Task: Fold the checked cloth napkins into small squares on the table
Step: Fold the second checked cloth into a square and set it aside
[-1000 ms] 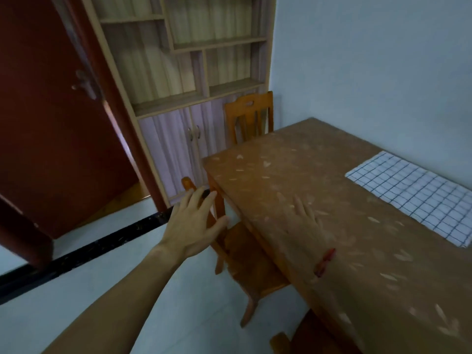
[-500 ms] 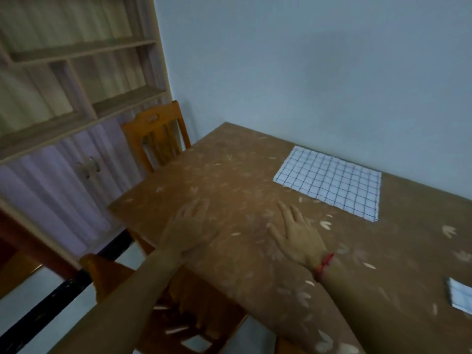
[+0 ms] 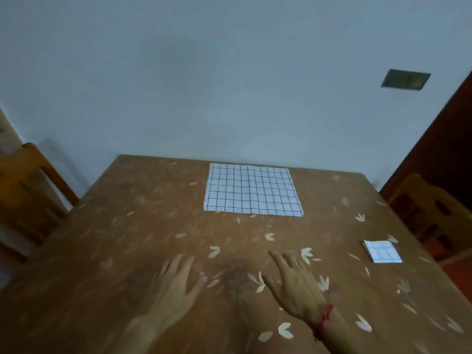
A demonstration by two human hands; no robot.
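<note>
Head camera first, and it is the only view I have: both of my hands hover low over the brown tabletop printed with pale leaf shapes (image 3: 132, 246), near its front edge. My left hand (image 3: 176, 284) is palm down with the fingers spread and loose, holding nothing; it is smeared by motion blur, so I cannot tell whether the fingertips touch the surface. My right hand (image 3: 293, 284) is also palm down, fingers splayed and empty, with a thin red string bracelet (image 3: 325, 315) around the wrist.

Ahead of both sets of fingers, toward the far edge of the table by the pale blue-grey wall (image 3: 229, 85), lies the large white cloth napkin with a dark checked grid (image 3: 252, 191). It is spread flat and unfolded, well apart from my fingertips, with a bare stretch of tabletop between. It sits slightly closer to the line of my right hand than my left.

Off to the right of my right hand, near the table's right edge, lies a small folded white checked napkin square (image 3: 382, 251), also out of touch with my fingers.

A wooden chair (image 3: 30, 190) stands at the table's left side and another wooden chair (image 3: 429, 210) at its right. A dark rectangular plate (image 3: 405, 78) is set in the wall, upper right.
</note>
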